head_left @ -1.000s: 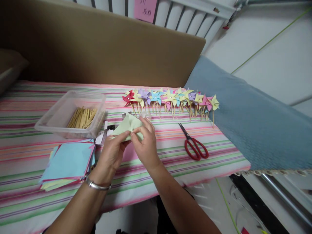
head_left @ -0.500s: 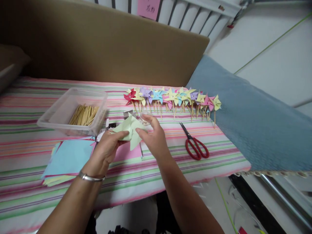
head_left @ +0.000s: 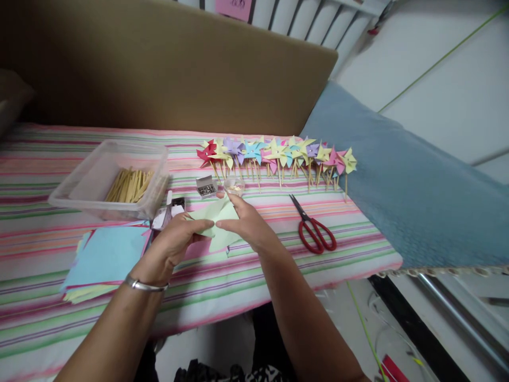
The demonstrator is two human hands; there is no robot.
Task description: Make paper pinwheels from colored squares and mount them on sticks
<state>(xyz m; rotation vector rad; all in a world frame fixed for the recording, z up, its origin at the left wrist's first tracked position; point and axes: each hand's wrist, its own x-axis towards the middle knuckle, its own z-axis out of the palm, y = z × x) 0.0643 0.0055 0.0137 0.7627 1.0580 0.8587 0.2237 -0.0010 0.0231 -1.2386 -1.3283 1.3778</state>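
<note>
A pale green paper pinwheel (head_left: 222, 241), partly folded, is held between both hands above the striped cloth. My left hand (head_left: 177, 239) pinches its left side, thumb near the centre. On the right side my right hand (head_left: 248, 223) grips it, thumb across the front and fingers behind. The two thumb tips nearly meet. Beneath lies pink paper (head_left: 198, 249), mostly covered by the hands. Just beyond them are a small box of metal pins (head_left: 206, 187) and a round clear tub (head_left: 234, 185) with small pale pieces inside.
A clear plastic bin (head_left: 75, 185) holds wooden sticks (head_left: 130, 185). In front is a stack of coloured paper (head_left: 105, 255). Red-handled scissors (head_left: 316, 233) lie at right. Finished pinwheels (head_left: 274, 154) line the back, before a cardboard panel (head_left: 178, 74). A small open box (head_left: 170, 209) stands by the bin.
My right hand has closed further onto the green paper, its thumb now pressing near the centre beside my left thumb. The view has shifted slightly, and the pin box is more visible.
</note>
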